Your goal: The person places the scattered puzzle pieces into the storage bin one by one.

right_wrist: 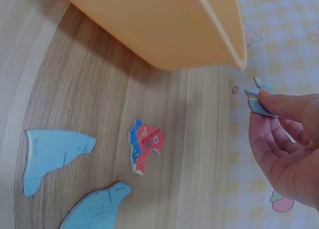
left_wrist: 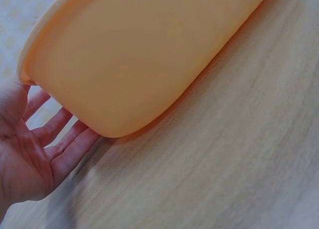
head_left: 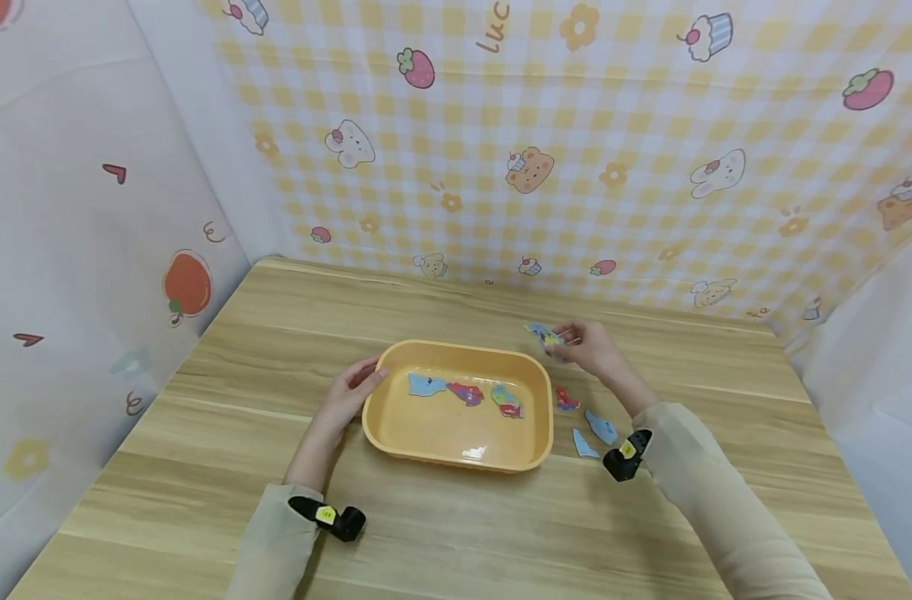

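Checked backdrop [head_left: 463,117]: it hangs across the far side, facing you, yellow and white with printed fruit, flowers and animal heads.
Wood-grain table [head_left: 501,533]: it spreads under your work, near edge to far.
Yellow tray [head_left: 426,437]: it sits mid-table in front of you, its long sides running left to right.
Left hand [head_left: 351,393]: you grip the tray's left end, thumb over the rim and fingers against the outer wall.
Right hand [head_left: 587,346]: you pinch the held piece [head_left: 543,335] between thumb and fingers, just beyond the tray's far right corner (its print is too small to read).
Progress with the pieces: partway, I judge; three lie in the tray, three lie outside it, and the one you hold is set down nowhere yet.
Inside the tray: toward the far side, you have a light-blue piece [head_left: 426,385] at left, a red-purple piece [head_left: 467,393] in the middle and a green-red piece [head_left: 508,402] at right.
Right of the tray: a red-blue piece [head_left: 566,398] lies farthest from you; nearer are a long blue piece [head_left: 601,427] and, nearest, a pointed blue piece [head_left: 584,443].
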A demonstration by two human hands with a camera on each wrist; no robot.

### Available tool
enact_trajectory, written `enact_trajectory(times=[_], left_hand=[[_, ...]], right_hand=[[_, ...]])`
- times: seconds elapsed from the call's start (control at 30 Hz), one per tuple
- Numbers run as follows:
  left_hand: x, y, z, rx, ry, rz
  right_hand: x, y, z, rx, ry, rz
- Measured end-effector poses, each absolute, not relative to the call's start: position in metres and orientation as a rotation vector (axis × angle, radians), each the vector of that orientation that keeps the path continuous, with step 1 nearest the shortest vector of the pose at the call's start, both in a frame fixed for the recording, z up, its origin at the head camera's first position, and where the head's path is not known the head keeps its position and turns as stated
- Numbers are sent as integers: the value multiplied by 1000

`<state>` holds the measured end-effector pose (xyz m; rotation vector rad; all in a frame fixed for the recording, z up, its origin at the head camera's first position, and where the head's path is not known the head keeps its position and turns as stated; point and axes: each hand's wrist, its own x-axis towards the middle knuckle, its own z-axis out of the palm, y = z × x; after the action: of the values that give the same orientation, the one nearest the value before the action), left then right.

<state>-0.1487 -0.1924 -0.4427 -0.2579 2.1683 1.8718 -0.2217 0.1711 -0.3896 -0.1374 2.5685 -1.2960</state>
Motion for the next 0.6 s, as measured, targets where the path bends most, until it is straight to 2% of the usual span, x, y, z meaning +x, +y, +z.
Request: enact_trajectory(times=[0.6], left_hand=[[-150, -193, -446, -273, 2166, 1877]], right_hand=[[-217, 143, -378, -198, 2555, -1323]])
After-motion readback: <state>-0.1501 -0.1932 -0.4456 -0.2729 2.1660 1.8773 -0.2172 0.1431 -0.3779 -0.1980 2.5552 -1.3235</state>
